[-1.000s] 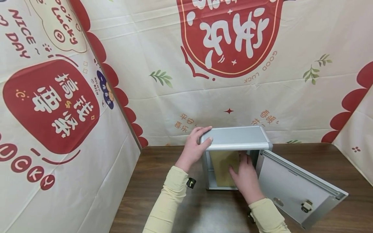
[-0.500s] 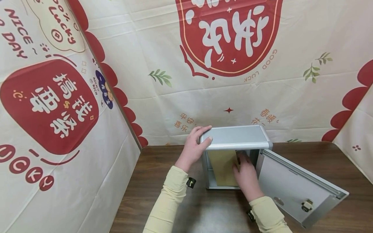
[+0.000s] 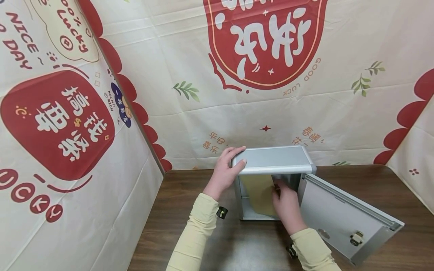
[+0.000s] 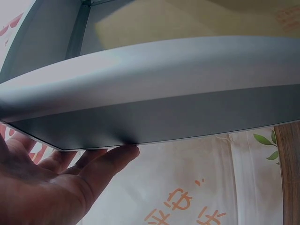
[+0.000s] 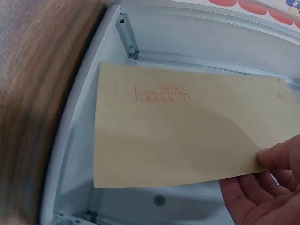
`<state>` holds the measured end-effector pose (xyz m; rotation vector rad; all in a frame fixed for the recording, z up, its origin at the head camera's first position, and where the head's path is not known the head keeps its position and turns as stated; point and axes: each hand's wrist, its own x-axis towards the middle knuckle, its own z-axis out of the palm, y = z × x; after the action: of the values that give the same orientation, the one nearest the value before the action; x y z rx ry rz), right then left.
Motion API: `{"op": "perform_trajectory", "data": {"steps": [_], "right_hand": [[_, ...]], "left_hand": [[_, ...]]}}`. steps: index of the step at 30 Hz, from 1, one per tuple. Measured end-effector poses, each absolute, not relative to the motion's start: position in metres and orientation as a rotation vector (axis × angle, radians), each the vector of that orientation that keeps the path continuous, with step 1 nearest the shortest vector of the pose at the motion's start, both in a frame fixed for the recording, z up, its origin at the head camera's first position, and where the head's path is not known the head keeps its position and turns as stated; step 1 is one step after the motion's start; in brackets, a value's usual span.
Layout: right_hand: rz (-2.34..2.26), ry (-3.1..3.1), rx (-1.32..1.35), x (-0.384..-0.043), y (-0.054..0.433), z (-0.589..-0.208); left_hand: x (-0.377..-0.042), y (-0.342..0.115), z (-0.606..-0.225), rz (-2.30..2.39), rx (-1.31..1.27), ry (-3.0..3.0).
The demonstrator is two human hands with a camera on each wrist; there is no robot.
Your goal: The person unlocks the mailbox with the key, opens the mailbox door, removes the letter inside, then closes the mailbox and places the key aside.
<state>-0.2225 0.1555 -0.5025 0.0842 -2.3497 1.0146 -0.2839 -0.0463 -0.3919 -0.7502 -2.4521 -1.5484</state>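
A silver-grey metal box (image 3: pixel 274 157) stands on the table with its front door swung wide to the right. My left hand (image 3: pixel 225 169) holds the box's upper left corner, thumb on the top. In the left wrist view, several fingers (image 4: pixel 112 164) lie along the box's far edge. Inside the box is a flat tan paper envelope (image 5: pixel 187 126) with red print. My right hand (image 3: pixel 286 205) reaches through the front opening. In the right wrist view, the thumb (image 5: pixel 276 154) lies on the envelope and the fingers are behind it, pinching its edge.
The open door (image 3: pixel 339 218) juts toward the front right, with a lock (image 3: pixel 356 238) on its inner face. Brown wood table (image 3: pixel 190 180) surrounds the box. Printed cloth walls (image 3: pixel 190 124) rise behind and at both sides.
My right thumb has closed in toward the fingers and now pinches the envelope. The envelope's right edge has shifted left and tilted a little. My left hand and the box have stayed put.
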Motion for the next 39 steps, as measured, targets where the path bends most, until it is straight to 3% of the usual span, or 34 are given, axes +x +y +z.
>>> {"op": "perform_trajectory", "data": {"steps": [8,27,39], "right_hand": [[0.852,-2.310,0.150,-0.211,0.157,-0.488],[0.651,-2.412,0.249,-0.147,0.168,-0.452],[0.419,-2.726,0.518,-0.120,0.167,-0.468]], "left_hand": [[-0.285,-0.047,-0.393,-1.563,-0.750,-2.461],[-0.290,-0.050,-0.392,-1.557,-0.769,-2.474],[-0.289,-0.050,-0.392,-1.553,-0.765,-2.478]]}}
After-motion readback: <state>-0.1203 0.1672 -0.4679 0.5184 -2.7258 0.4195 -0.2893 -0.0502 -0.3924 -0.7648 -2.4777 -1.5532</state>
